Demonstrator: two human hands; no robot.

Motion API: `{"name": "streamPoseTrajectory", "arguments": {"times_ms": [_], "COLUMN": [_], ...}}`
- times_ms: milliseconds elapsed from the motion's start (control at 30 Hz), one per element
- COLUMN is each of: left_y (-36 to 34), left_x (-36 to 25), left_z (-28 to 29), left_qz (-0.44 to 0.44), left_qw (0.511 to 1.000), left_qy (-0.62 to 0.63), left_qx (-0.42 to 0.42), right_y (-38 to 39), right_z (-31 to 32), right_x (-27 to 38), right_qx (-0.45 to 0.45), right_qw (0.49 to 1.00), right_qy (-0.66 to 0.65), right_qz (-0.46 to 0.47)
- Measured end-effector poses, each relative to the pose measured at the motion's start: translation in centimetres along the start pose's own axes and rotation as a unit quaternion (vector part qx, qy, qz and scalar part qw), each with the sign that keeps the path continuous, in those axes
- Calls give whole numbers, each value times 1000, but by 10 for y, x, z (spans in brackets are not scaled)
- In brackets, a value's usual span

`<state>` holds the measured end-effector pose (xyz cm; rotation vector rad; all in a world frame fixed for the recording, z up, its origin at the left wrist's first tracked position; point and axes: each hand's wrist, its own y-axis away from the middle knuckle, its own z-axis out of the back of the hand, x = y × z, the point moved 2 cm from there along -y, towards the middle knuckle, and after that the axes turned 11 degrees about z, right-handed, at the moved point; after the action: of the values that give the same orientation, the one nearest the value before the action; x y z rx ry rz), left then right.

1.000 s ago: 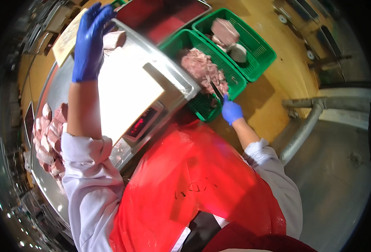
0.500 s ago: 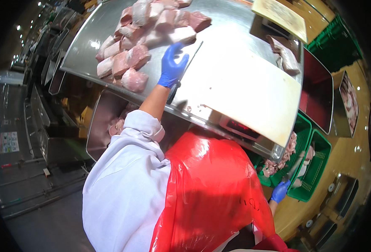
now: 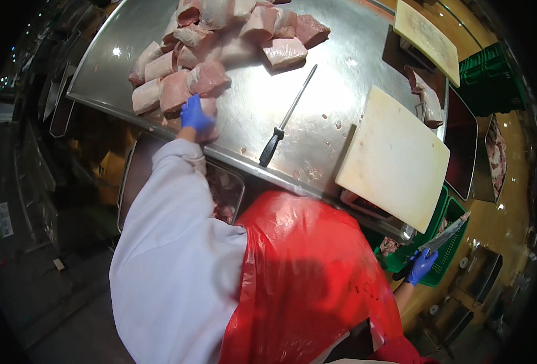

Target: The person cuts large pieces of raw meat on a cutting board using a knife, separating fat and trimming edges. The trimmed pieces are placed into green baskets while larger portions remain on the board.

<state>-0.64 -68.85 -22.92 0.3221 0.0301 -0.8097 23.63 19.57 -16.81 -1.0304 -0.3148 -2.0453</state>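
My left hand (image 3: pixel 197 115), in a blue glove, is closed against the nearest chunk of pork (image 3: pixel 209 108), by the table's front edge. Its fingertips are partly hidden. More pale pink pork chunks (image 3: pixel 210 79) lie heaped beyond it. Low on the right, my blue-gloved right hand (image 3: pixel 423 267) grips a knife (image 3: pixel 447 233) with its blade pointing up and to the right, over a green basket. A black-handled sharpening steel (image 3: pixel 285 118) lies on the metal table, between the pork and a white cutting board (image 3: pixel 396 155).
The steel table (image 3: pixel 116 51) carries another board (image 3: pixel 426 39) at the far right, near a single meat piece (image 3: pixel 425 97). Green baskets (image 3: pixel 441 270) and a bin of meat (image 3: pixel 496 158) stand to the right. A metal tub (image 3: pixel 138 176) sits below the front edge.
My left hand has gone from beside the sharpening steel leftward onto the nearest pork chunk, fingers closing. My right hand has moved slightly right, raising the knife. The view has shifted.
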Motion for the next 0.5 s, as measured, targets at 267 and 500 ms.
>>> {"name": "streamPoseTrajectory", "arguments": {"times_ms": [267, 500], "left_y": [-50, -94], "left_x": [-76, -126], "left_z": [20, 35], "left_qz": [-1, -19], "left_qw": [997, 990], "left_qy": [-8, -134], "left_qx": [-77, -27], "right_y": [32, 66], "right_z": [-34, 3], "right_x": [24, 53], "right_qx": [-7, -38], "right_qw": [995, 993], "right_qy": [-98, -114], "right_qz": [-2, 4]}}
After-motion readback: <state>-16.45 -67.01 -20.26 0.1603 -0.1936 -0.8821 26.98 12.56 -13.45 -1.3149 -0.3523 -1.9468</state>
